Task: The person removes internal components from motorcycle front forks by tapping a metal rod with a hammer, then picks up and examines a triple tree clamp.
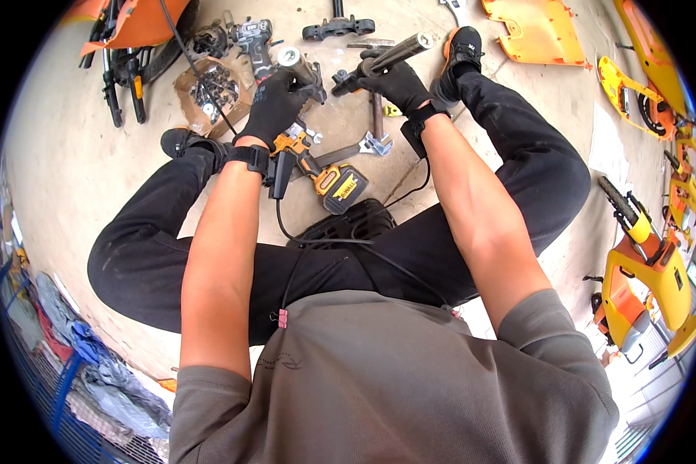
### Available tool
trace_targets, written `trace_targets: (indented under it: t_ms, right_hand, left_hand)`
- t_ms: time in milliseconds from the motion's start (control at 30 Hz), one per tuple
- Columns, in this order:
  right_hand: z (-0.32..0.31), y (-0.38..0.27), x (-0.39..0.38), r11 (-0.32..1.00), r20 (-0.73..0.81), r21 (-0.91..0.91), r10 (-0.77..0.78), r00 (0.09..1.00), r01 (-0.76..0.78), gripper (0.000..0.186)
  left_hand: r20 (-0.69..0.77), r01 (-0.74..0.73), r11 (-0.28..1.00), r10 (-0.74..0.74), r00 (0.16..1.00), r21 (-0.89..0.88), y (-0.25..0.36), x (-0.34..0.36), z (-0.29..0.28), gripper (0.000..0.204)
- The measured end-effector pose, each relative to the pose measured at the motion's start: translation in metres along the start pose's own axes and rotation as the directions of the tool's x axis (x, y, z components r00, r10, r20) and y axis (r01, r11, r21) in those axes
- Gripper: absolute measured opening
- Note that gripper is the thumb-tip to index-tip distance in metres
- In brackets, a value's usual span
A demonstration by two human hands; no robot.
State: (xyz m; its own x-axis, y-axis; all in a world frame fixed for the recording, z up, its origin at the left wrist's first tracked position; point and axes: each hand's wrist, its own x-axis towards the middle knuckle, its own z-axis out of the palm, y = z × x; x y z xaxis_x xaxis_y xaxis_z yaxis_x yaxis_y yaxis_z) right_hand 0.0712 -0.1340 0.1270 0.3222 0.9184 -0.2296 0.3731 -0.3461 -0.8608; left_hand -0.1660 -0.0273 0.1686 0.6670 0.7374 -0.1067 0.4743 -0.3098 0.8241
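Both of my hands wear black gloves and are raised over the floor between my spread legs. My left hand [273, 108] is closed around a short silver metal tube [289, 57] with a dark clamp-like piece beside it. My right hand [399, 85] grips a longer silver metal tube [404, 51], tilted up to the right, with a dark bracket at its lower end. The two parts are apart. Below them lie a yellow cordless power tool [339, 184], an adjustable wrench [376, 145] and a hammer [377, 116].
A cardboard box [243, 104] of small hardware and a grey cordless tool [253, 37] are at the far left. A dark clamp with a stem [339, 29] lies ahead. Orange panels [535, 35] and yellow scooter-like parts [648, 282] lie right. Cables run from my wrists.
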Motion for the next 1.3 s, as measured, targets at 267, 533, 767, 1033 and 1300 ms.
trace_targets:
  t_ms: [267, 533, 767, 1033, 1300]
  right_hand:
    - [-0.005, -0.011, -0.001, 0.999, -0.04, -0.021, 0.032, 0.999, -0.033, 0.04]
    - [-0.001, -0.016, -0.005, 0.979, -0.019, 0.197, 0.066, 0.998, -0.061, 0.037]
    - [0.0, -0.02, 0.0, 0.988, 0.037, 0.133, 0.077, 0.996, -0.082, 0.037]
    - [0.007, -0.003, 0.007, 0.998, 0.006, 0.002, 0.065, 0.998, -0.065, 0.044]
    - [0.006, 0.0, 0.008, 0.999, -0.01, -0.047, -0.008, 1.0, 0.007, 0.049]
  left_hand:
    - [0.006, 0.009, 0.999, -0.009, 1.0, 0.031, -0.004, 0.002, -0.005, 0.042]
    - [-0.022, 0.071, 0.996, -0.07, 0.997, 0.048, 0.003, 0.0, -0.007, 0.03]
    - [-0.025, 0.063, 0.998, -0.063, 0.998, 0.008, -0.005, 0.002, -0.006, 0.033]
    - [-0.011, 0.15, 0.988, -0.15, 0.989, 0.048, -0.008, 0.009, -0.005, 0.04]
    - [-0.076, 0.028, 0.996, -0.035, 0.997, -0.088, -0.023, 0.013, 0.001, 0.044]
